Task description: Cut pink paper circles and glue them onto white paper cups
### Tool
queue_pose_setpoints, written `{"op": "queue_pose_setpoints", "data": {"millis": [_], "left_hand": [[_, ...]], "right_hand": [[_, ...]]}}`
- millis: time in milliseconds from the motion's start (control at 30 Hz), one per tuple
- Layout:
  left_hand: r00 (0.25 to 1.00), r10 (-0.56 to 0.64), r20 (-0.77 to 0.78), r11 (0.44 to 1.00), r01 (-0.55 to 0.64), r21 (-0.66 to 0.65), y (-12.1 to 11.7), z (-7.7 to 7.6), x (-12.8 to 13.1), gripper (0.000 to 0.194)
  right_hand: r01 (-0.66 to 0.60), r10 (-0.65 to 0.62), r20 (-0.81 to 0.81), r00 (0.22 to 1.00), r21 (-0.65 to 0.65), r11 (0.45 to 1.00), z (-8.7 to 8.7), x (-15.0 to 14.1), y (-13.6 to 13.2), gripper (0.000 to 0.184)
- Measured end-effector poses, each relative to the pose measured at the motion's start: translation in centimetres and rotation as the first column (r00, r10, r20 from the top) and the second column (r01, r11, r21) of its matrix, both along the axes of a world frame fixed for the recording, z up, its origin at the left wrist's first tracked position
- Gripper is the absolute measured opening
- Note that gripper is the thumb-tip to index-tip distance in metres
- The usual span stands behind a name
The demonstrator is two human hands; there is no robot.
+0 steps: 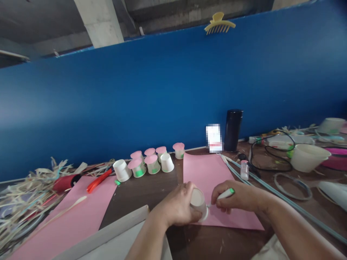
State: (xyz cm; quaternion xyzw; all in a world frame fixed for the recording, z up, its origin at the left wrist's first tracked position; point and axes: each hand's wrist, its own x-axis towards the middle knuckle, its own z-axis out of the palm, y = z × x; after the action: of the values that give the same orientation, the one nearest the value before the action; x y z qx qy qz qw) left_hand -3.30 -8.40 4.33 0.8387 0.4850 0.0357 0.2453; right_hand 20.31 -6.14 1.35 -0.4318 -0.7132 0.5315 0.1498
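Note:
My left hand (175,207) is closed round a small white paper cup (198,205), which stands upside down on a pink sheet of paper (206,171). My right hand (238,199) grips a white marker with a green end (225,194), its tip against the cup's rim at the paper. Both hands are near the front edge of the brown table (143,189).
Several white cups (151,163), some with pink tops, stand at the back left beside red scissors (99,180), a second pink sheet (73,216) and straw scraps (24,198). A black flask (233,130), cables (271,155), a white bowl (307,157) and a small glue bottle (244,169) lie right.

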Motion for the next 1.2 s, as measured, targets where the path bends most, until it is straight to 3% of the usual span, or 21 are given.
{"op": "queue_pose_setpoints", "data": {"millis": [733,1200], "left_hand": [[1.000,-0.013,0.022,1.000,0.013,0.018,0.0,-0.1,0.0,0.039],[0.999,-0.012,0.037,0.999,0.010,0.032,0.0,-0.4,0.0,0.040]], "right_hand": [[0.099,-0.097,-0.100,0.990,0.016,0.995,-0.3,-1.0,0.1,0.018],[0.187,-0.182,-0.065,0.981,0.076,0.979,0.1,-2.2,0.0,0.022]]}}
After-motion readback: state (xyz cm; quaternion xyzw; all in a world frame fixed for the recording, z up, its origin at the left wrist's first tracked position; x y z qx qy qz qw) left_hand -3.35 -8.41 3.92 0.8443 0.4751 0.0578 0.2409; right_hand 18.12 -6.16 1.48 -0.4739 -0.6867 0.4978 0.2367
